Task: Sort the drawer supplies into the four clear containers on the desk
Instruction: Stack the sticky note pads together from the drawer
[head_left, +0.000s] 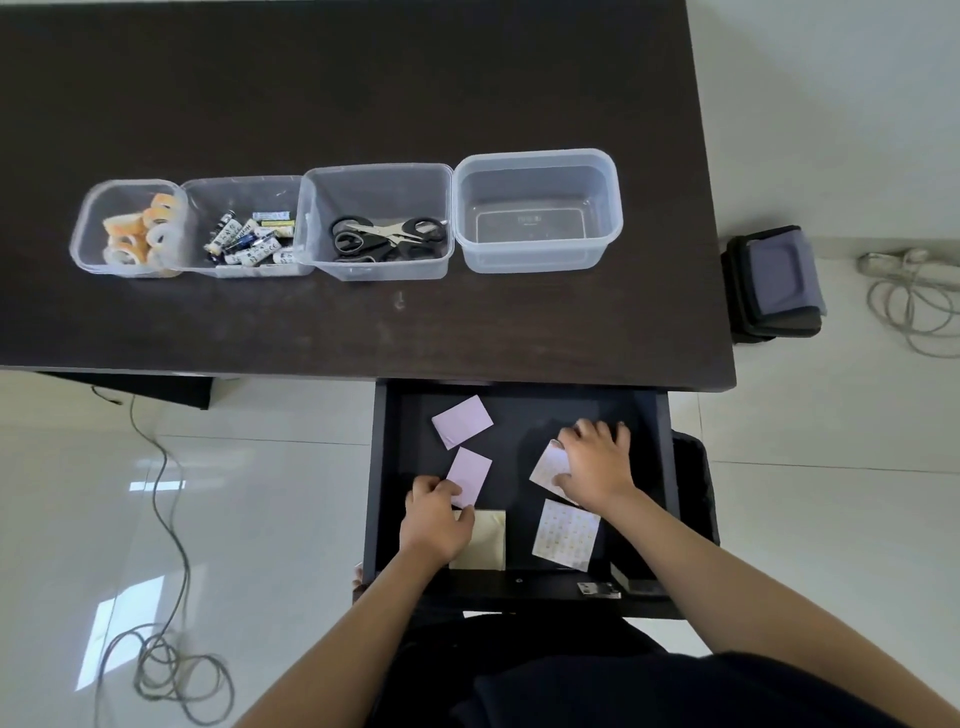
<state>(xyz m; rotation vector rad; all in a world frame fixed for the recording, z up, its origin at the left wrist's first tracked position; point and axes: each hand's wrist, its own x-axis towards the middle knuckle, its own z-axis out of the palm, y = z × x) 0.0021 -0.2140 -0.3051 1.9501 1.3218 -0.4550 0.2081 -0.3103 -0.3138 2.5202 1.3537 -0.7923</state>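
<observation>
Looking down on dark worktop (363, 78) with open drawer (524, 410) pulled out below its near edge.

Four clear containers in a row across worktop. Far-left container (85, 228): tape rolls (143, 231), orange and clear. Second container (205, 195): batteries (254, 239) in a loose heap. Third container (376, 174): black-handled scissors (387, 236), several pairs. Right container (537, 158): nothing inside, largest of the row. First three touching side to side; fourth just beside third.

Inside drawer: lilac pad (462, 421) near back left, lying flat and apart from both hands. Second lilac pad (471, 474) tilted, near corner pinched in left hand (434, 519), thumb and fingers closed on it. Cream pad (485, 540) flat at drawer front, partly under left hand. Patterned pad (565, 535) flat at front right, untouched. Another patterned pad (548, 467) under right hand (597, 462); fingers spread and curled over its far edge, palm down on it. Could not tell whether right grip had actually closed on that pad or merely rested on it.

Off worktop: dark pouch (774, 283) on floor at right, pale cable (909, 296) coiled beyond it, grey cable (171, 670) looped on floor at left.
</observation>
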